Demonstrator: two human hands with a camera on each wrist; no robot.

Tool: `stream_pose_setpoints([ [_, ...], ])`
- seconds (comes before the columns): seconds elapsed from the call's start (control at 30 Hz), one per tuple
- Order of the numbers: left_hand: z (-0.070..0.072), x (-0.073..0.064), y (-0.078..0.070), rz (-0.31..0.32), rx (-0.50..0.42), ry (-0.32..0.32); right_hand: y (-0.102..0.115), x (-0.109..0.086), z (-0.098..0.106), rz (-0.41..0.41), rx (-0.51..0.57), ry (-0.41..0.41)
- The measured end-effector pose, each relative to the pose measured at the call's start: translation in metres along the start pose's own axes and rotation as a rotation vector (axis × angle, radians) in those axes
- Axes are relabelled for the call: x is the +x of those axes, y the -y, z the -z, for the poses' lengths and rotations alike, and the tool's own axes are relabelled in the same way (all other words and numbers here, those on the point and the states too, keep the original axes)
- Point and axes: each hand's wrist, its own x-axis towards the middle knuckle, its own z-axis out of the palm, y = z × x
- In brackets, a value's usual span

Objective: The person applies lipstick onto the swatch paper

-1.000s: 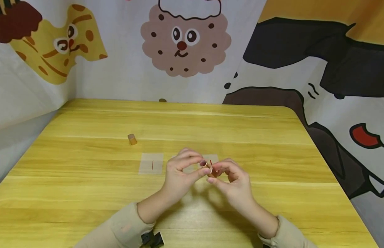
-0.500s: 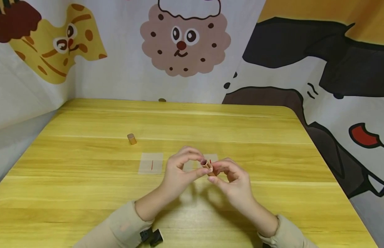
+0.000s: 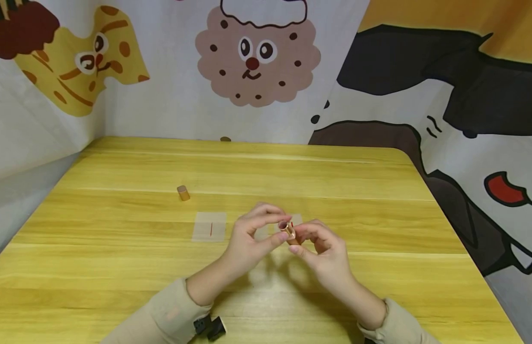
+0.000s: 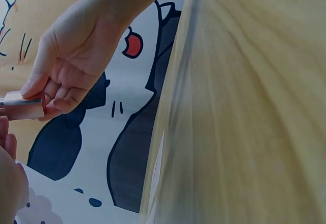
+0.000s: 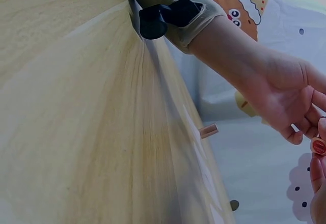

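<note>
In the head view a rose-gold lipstick (image 3: 290, 234) is held tilted above the table, its round open end up. My left hand (image 3: 250, 234) pinches its upper tube between thumb and fingertips. My right hand (image 3: 326, 248) grips the base; the left wrist view shows that hand (image 4: 76, 66) around the shiny base (image 4: 28, 107). The red label on the lipstick's bottom (image 5: 319, 146) shows in the right wrist view. The lipstick cap (image 3: 183, 193) stands apart on the table, behind and to the left. Whether any lipstick bullet sticks out I cannot tell.
A pale paper square (image 3: 208, 227) with a red line lies on the wooden table (image 3: 120, 267), left of the hands. Another paper square (image 3: 297, 219) with a red mark is partly hidden behind them. A printed curtain (image 3: 163, 110) hangs along the table's far edge.
My left fingertips have shifted slightly around the top of the lipstick tube, and its open end shows more plainly. The right hand and the cap stay put.
</note>
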Motion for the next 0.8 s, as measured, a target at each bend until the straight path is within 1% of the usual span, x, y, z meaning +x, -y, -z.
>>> stream_pose_setpoints([
  [0.13,0.0,0.001,0.0,-0.023,0.005,-0.002,0.0,-0.001,-0.001,-0.002,0.007,-0.001],
  [0.2,0.0,0.002,-0.003,-0.033,0.012,-0.007,0.0,-0.001,-0.001,-0.005,0.01,-0.001],
  [0.3,0.0,0.006,-0.015,-0.042,0.026,-0.018,0.0,-0.001,-0.001,-0.005,0.011,0.001],
  [0.43,-0.001,0.011,-0.027,-0.036,0.03,-0.04,0.0,-0.001,-0.002,0.003,0.01,0.003],
  [0.8,-0.002,0.01,-0.028,-0.025,0.023,-0.064,-0.002,-0.001,-0.003,0.017,0.021,0.013],
])
